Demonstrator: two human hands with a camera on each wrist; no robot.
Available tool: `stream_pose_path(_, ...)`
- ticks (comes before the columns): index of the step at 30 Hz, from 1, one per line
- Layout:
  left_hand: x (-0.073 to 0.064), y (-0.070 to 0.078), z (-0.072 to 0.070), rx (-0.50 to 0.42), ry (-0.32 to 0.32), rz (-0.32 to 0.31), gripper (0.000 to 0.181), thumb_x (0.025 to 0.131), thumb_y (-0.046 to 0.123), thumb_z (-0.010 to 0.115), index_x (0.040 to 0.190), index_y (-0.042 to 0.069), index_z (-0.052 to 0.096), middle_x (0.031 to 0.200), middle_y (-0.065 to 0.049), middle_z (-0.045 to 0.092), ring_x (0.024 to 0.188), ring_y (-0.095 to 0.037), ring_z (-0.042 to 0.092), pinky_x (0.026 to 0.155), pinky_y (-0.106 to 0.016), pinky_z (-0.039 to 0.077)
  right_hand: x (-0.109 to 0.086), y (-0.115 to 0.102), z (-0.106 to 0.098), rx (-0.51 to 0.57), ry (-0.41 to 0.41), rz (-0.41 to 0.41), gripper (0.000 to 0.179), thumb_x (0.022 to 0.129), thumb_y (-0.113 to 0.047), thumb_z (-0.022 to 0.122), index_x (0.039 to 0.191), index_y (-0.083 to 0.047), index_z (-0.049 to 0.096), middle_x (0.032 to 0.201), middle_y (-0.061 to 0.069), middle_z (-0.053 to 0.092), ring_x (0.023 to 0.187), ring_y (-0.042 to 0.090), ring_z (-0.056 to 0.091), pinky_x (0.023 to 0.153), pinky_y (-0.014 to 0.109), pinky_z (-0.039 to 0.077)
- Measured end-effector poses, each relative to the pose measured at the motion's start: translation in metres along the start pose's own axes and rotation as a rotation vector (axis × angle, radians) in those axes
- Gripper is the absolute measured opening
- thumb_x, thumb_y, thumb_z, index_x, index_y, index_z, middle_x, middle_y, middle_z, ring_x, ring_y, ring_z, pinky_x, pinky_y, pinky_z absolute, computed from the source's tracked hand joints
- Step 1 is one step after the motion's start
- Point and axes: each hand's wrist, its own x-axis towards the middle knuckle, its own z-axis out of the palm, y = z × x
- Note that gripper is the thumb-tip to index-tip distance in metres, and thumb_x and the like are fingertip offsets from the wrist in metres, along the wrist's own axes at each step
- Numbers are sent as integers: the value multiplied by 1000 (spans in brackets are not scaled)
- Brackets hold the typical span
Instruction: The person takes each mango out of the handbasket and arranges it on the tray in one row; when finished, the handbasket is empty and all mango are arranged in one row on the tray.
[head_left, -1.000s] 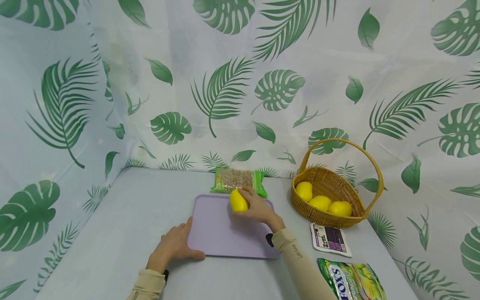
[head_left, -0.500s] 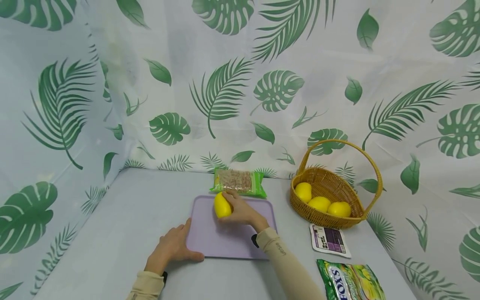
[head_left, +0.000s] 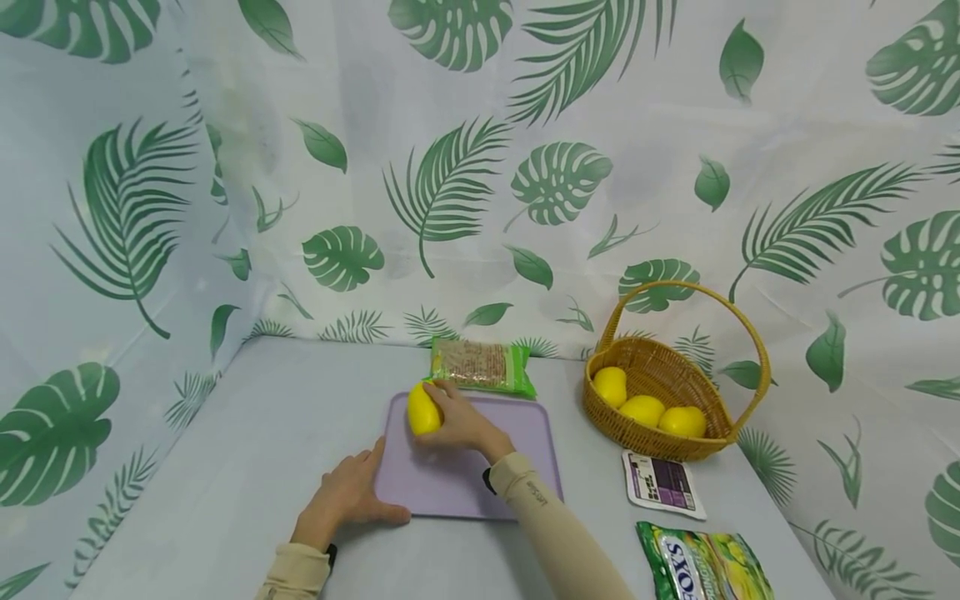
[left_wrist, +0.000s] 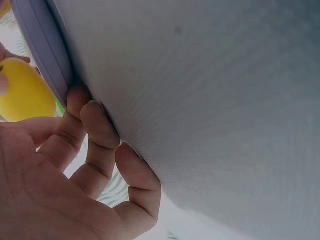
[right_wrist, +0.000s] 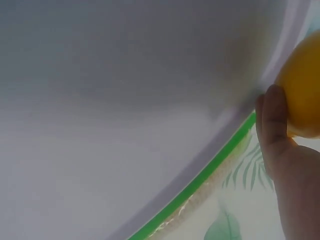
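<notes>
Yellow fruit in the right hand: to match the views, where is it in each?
Head: yellow fruit, left of centre, below mid-height.
Left wrist: yellow fruit, left edge, above mid-height.
Right wrist: yellow fruit, right edge, partly cut off.
Shared landmark: purple tray.

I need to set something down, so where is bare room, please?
Free: the table left of the left hand, and the purple tray between that hand and the right sleeve. Crowded: the right side, with basket, white-purple packet and green bag.

Left grip (head_left: 351,492) rests splayed; right grip (head_left: 461,423) seems curled.
</notes>
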Motion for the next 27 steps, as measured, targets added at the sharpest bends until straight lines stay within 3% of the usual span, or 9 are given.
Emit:
stream_pose_path(10,1,-2,1,6,13,18,129,58,65,88,156,2,31,141,-26,57,122,-44,58,90,-73,46,9,-10,8,-14,10,-2,96,78,-42,78,158,-15,32,166,14,22,134,34,50,106,50,49)
stream_pose_path(19,1,-2,0,18,-1,5,130,58,66,88,156,1,30,141,-26,56,123,-45,57,90,-73,46,19,-13,15,-30,2,20,97,79,-44,77,159,-20,28,169,10,18,148,37,37,113,54,44)
stream_pose_path(27,1,-1,0,-12,-16,-9,131,58,65,88,157,3,29,142,-26,56,125,-45,56,94,-77,42,26,-13,23,-64,-13,20,101,77,-47,79,160,-22,27,169,9,16,146,33,41,113,48,46)
